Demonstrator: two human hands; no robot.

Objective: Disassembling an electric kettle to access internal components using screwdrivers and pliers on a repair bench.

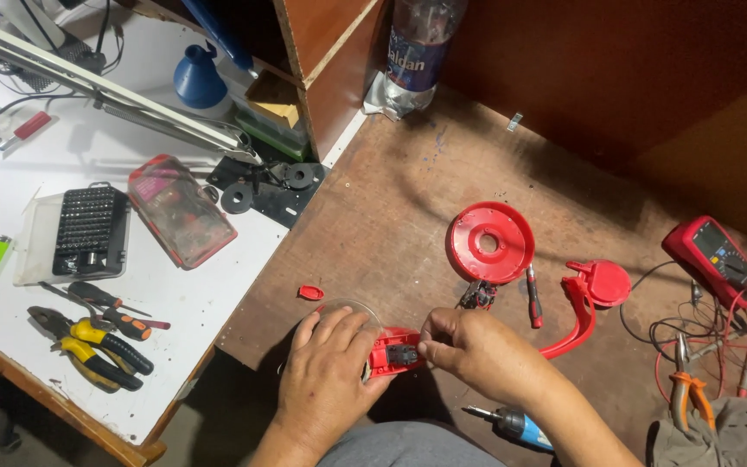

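Both hands on red appliance base (393, 353).
My left hand (326, 374) grips it steady with its clear jug; right hand (469, 346) pinches its black switch block, red disc (489, 243) set aside.

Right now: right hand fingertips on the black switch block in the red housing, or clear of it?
Touching. The head view shows the right hand with fingertips pressed against the black switch block in the red housing, no gap visible. The left hand holds the housing.

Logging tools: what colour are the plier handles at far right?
Orange, on the pliers, in the head view.
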